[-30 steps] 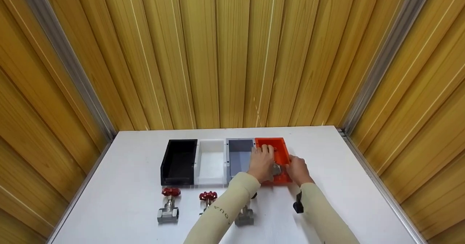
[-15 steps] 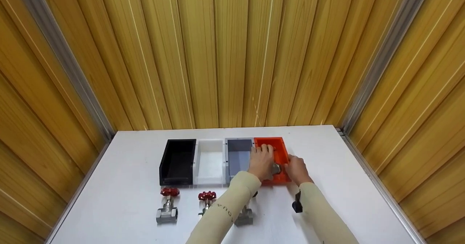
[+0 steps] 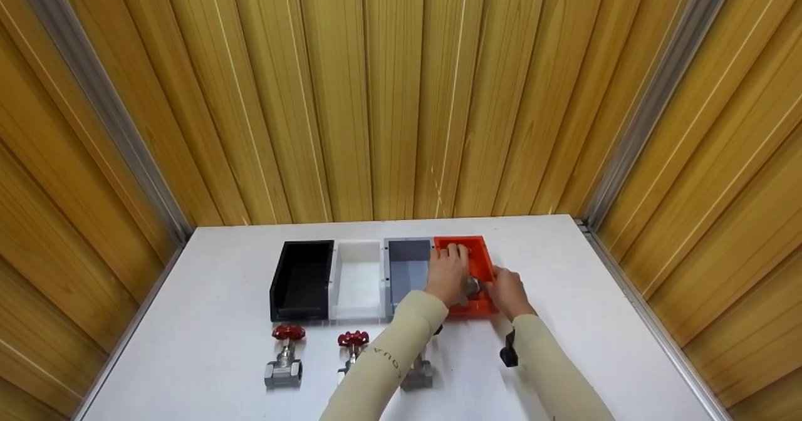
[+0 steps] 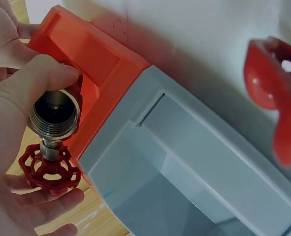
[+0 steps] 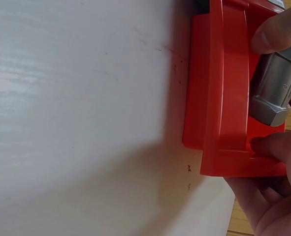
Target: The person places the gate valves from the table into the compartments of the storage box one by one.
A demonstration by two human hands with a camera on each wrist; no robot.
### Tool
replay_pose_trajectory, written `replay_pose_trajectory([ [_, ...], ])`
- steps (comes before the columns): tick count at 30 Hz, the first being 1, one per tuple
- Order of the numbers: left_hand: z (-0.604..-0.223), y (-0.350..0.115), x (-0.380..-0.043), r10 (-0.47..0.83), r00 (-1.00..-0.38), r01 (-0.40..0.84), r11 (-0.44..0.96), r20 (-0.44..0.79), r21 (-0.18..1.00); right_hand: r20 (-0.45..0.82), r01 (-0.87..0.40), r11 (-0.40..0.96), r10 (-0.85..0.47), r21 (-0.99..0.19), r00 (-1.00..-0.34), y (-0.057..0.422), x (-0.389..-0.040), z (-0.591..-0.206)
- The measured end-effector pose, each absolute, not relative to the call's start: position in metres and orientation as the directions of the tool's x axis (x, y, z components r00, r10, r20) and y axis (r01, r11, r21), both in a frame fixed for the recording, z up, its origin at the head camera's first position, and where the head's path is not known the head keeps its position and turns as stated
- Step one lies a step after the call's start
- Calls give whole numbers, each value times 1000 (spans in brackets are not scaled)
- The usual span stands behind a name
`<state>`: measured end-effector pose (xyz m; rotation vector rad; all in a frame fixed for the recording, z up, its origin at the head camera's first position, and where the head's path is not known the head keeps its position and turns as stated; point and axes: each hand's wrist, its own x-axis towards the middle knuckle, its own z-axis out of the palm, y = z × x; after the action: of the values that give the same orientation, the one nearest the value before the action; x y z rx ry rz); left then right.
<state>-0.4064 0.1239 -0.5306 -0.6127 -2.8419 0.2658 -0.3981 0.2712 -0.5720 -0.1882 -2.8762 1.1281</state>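
Note:
My left hand is inside the orange bin, holding a metal gate valve with a red handwheel. Its thumb lies across the valve body, and the fingers reach behind the handwheel. The valve's threaded opening faces the left wrist camera. At the bin's right side, my right hand pinches the wall, thumb inside and fingers outside, as the right wrist view shows. The valve body is just beside that thumb. In the head view my left hand covers most of the valve.
Left of the orange bin stand a grey bin, a white bin and a black bin, side by side. In front are a left valve, a middle valve and a third valve, partly behind my left forearm.
The whole head view has shifted slightly, with bins and valves a little further left in it. Both hands keep their places at the orange bin.

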Motion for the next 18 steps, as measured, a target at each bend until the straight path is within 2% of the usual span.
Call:
replay_pose_trajectory([
  [10,-535,127,-413,418,-885,386,905,207,-181,20,86,737,134,-670,-991,270,-397,-572],
  [18,-538,128,-415,404,-900,383,912,164,-148,28,84,742,138,-665,-990,270,-395,-572],
])
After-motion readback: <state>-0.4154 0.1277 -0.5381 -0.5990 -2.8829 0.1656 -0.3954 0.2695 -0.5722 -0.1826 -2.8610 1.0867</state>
